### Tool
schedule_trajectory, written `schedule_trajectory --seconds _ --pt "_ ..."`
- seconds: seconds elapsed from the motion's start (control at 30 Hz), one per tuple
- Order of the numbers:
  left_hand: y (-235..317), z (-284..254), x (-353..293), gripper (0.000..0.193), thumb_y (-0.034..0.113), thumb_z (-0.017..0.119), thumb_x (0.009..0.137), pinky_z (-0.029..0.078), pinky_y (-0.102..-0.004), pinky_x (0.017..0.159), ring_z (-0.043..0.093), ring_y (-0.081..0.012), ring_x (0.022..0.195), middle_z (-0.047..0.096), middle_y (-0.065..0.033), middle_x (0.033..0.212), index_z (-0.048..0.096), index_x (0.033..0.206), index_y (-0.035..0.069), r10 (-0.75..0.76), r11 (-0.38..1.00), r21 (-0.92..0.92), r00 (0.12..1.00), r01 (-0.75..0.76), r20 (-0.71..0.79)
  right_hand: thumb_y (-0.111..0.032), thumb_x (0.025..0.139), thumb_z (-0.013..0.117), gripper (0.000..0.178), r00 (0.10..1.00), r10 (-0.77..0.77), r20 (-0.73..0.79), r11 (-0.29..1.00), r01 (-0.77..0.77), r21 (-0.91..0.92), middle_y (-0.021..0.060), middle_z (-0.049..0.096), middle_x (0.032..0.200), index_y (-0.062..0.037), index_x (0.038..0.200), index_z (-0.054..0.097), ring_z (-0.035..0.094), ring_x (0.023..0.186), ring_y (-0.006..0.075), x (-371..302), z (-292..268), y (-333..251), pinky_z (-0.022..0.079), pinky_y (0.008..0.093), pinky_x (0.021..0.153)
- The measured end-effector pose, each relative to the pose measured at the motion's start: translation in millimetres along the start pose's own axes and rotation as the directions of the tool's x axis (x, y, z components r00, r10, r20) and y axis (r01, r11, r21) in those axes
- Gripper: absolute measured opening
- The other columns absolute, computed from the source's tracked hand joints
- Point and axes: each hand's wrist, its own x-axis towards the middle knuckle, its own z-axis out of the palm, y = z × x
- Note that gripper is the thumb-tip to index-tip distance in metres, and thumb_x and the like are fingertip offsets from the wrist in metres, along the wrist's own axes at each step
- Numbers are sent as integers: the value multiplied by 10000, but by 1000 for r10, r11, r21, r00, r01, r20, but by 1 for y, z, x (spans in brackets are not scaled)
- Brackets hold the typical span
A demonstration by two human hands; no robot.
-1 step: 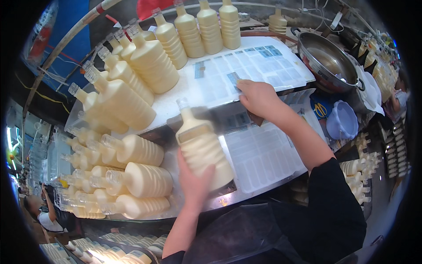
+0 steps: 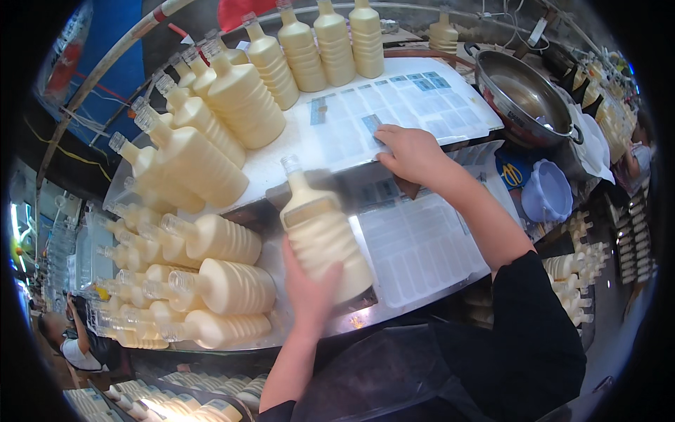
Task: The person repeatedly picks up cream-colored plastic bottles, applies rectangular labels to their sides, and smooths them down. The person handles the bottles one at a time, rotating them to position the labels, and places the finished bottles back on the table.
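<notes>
My left hand (image 2: pixel 309 285) is wrapped round the lower part of a cream-coloured ribbed bottle (image 2: pixel 320 228) with a clear, uncapped neck, tilted slightly left in front of the worktop edge. Farther right, my right hand (image 2: pixel 415 155) reaches over a sheet of labels (image 2: pixel 422 112) on the white worktop. Its fingers are closed in a pinch at the end of one small blue-and-clear label (image 2: pixel 370 126). Below that palm shows a small brown flat piece (image 2: pixel 406 188); whether the hand holds it I cannot tell.
Cream bottles (image 2: pixel 249 105) stand along the worktop's left and back. More lie stacked on their sides (image 2: pixel 235 287) at the left. A second label sheet (image 2: pixel 422 246) lies on the lower shelf. A metal pan (image 2: pixel 524 91) and lavender bucket (image 2: pixel 547 193) are at the right.
My right hand has shifted very slightly to the left at the label. The bottle in my left hand stays almost where it was.
</notes>
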Motion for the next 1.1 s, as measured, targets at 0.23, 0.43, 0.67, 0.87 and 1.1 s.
schedule_trajectory --seconds 0.23,0.43,0.67,0.87,1.1 --pt "-5 2 0 1037 220 814 740 481 -423 1067 604 -337 1256 575 -223 1402 268 1605 52 -7 999 51 996 12 -90 -197 853 711 261 934 -173 -313 982 186 13 129 664 1072 -55 1054 625 688 900 365 -15 25 11 556 471 776" --pt "-9 4 2 1022 252 802 758 472 -424 1080 595 -344 1275 563 -228 1427 269 1606 48 17 999 51 997 -13 -81 -111 832 726 303 871 -232 -434 967 255 -5 92 668 1124 -85 1117 629 696 891 329 -29 38 37 569 425 746" --pt "-10 1 1 1007 273 803 771 456 -420 1099 576 -354 1304 548 -237 1449 279 1601 45 29 996 83 995 -22 -96 -119 831 732 267 892 -219 -395 975 207 -74 74 711 1122 -94 1089 667 709 854 324 -25 35 31 578 409 736" --pt "-8 4 2 999 270 798 783 445 -413 1111 564 -351 1319 534 -243 1462 276 1598 21 40 994 102 995 -31 -87 -152 850 702 182 904 -97 -417 949 210 234 120 722 911 -83 1014 741 697 709 275 -33 20 53 557 384 645" --pt "-10 3 3 999 255 789 788 439 -402 1116 554 -331 1327 520 -242 1472 264 1603 12 25 998 62 995 -19 -92 -185 836 703 405 918 344 195 361 -322 875 31 692 844 -29 1207 745 574 592 84 -41 -87 90 419 221 470"
